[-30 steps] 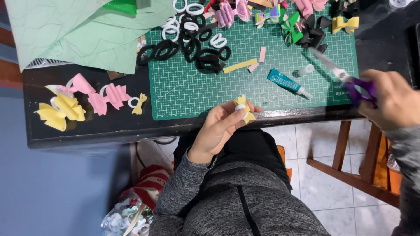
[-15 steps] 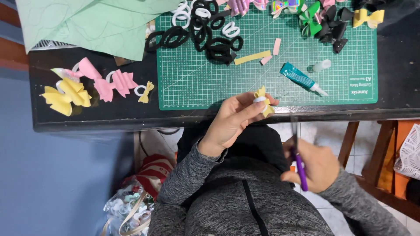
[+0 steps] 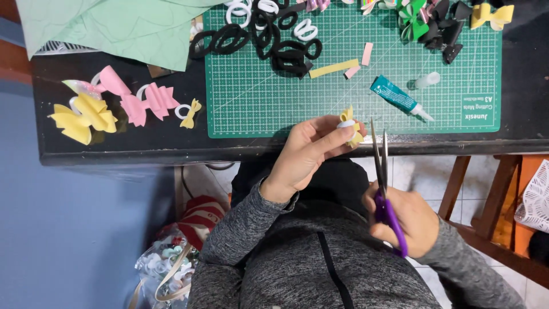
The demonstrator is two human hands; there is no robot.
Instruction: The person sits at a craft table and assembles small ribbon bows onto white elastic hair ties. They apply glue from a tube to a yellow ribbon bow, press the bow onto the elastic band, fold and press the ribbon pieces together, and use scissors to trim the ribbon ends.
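My left hand (image 3: 309, 151) pinches a small yellow foam bow (image 3: 350, 124) with a white band around its middle, held just over the table's front edge. My right hand (image 3: 403, 220) grips purple-handled scissors (image 3: 382, 177), blades pointing up and slightly apart, their tips close beside the bow on its right. A teal glue tube (image 3: 398, 97) lies on the green cutting mat (image 3: 257, 103) just beyond the bow, its clear cap (image 3: 428, 80) next to it.
Black and white foam loops (image 3: 274, 40) and a yellow strip (image 3: 333, 68) lie on the mat. Finished yellow and pink bows (image 3: 108, 106) sit on the dark table (image 3: 143, 146) at left, green foam sheets (image 3: 114, 26) behind. A wooden chair (image 3: 486, 206) stands right, a bag of scraps (image 3: 166, 266) below.
My right hand took the scissors from the table's right side, brought them down to my lap, then raised them so the blades stand beside the bow. My left hand stayed holding the bow.
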